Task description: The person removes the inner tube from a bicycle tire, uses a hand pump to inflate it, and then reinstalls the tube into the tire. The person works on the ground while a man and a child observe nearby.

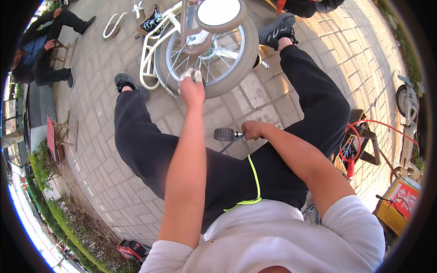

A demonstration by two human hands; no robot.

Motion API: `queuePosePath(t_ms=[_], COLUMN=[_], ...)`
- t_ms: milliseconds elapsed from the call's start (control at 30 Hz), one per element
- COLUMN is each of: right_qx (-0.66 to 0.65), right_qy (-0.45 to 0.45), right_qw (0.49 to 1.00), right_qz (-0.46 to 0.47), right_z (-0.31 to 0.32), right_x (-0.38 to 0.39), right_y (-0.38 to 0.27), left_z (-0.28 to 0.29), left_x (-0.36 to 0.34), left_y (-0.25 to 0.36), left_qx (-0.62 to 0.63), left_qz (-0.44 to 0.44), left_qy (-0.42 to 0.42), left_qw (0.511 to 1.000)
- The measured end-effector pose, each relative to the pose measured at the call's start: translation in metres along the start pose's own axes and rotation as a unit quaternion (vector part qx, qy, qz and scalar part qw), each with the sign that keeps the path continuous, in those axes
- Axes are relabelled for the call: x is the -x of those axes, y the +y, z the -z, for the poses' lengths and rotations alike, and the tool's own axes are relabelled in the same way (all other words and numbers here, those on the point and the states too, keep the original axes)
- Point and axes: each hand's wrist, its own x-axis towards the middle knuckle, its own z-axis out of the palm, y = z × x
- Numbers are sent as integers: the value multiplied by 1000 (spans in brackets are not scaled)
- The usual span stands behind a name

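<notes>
My left hand (192, 88), with white coverings on its fingers, is closed at the lower rim of a bicycle wheel (248, 48) lying among spokes; what its fingertips grip is partly hidden. The wheel has a grey tire, a brown fork and a round white disc (219, 11) above it. A cream tubular frame (150, 61) lies alongside. My right hand (253, 130) grips an air inflator with a round dark gauge (224, 134), held over my lap, a hose trailing from it toward the lower left. A bright green cord (256, 179) lies on my trousers.
Another person (32, 54) sits at upper left. A curved white part (111, 26) and small parts lie near the frame. At right are a coiled red hose (356, 146), a yellow-and-red box (400, 200) and a white scooter (409, 109). A red-black machine (130, 250) stands at lower left.
</notes>
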Motion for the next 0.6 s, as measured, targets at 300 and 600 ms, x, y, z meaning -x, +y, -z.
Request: queuePosePath(t_ms=[300, 600], right_qx=[-320, -328], right_qy=[24, -18], right_qw=[947, 944], right_qz=[-25, -30], right_z=[34, 31], right_x=[27, 34], right_y=[-1, -12], left_z=[9, 14], left_x=[-50, -53], left_y=[-18, -11], left_qx=[-29, -19], left_qz=[55, 67], left_qy=[-271, -303], left_qw=[960, 950])
